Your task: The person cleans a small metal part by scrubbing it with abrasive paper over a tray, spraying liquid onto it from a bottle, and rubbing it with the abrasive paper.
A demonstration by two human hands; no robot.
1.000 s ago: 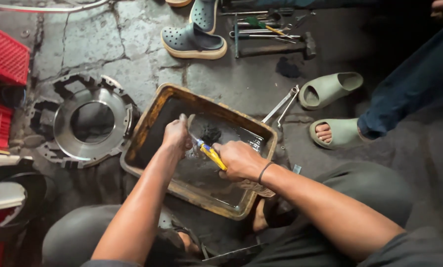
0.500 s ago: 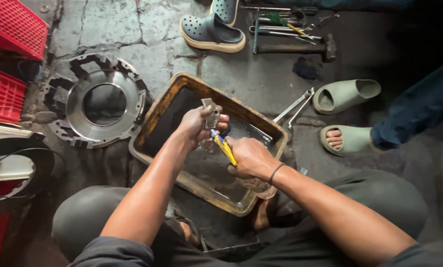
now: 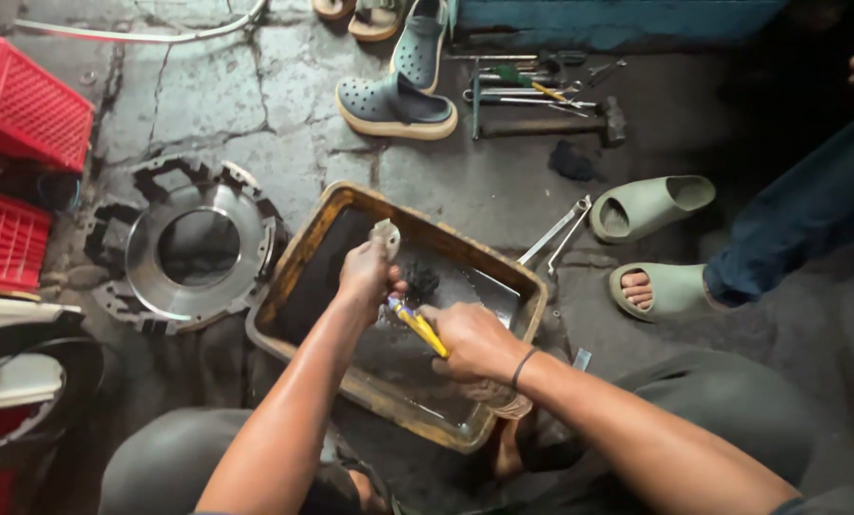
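A small grey metal part (image 3: 385, 236) is being held just left of the frame's centre, above the far left portion of a rusty rectangular tray (image 3: 298, 250). The left hand (image 3: 368, 277) is gripping it, fingers clenched around its lower end so that only the rounded top is showing. Just below and to the right, the right hand (image 3: 473, 339) is grasping a yellow-handled brush (image 3: 417, 325), fingers wrapped around the handle, with the working end pointing up-left toward the part; the tip itself is hidden by the left hand, so whether it is touching the part cannot be told. A dark band is sitting on the right wrist.

Inside the tray a shallow, dark, oily liquid is lying, and a dark clump (image 3: 423, 282) is resting just right of the left hand. Both forearms are reaching in from the bottom of the frame, over grey-trousered knees.

Left of the tray, a round metal clutch plate (image 3: 150, 257) with a large central hole is lying on the cracked concrete floor (image 3: 207, 105). Against the tray's upper right corner a pair of wrenches (image 3: 560, 232) is lying. Red plastic crates (image 3: 26, 110) are sitting at the upper left. At the top centre, a grey-blue clog (image 3: 393, 105) is lying beside a hammer (image 3: 551, 124) and other tools. At the right, another person's foot in a green slide sandal (image 3: 658, 289) is resting, with an empty matching sandal (image 3: 648, 205) just above it.
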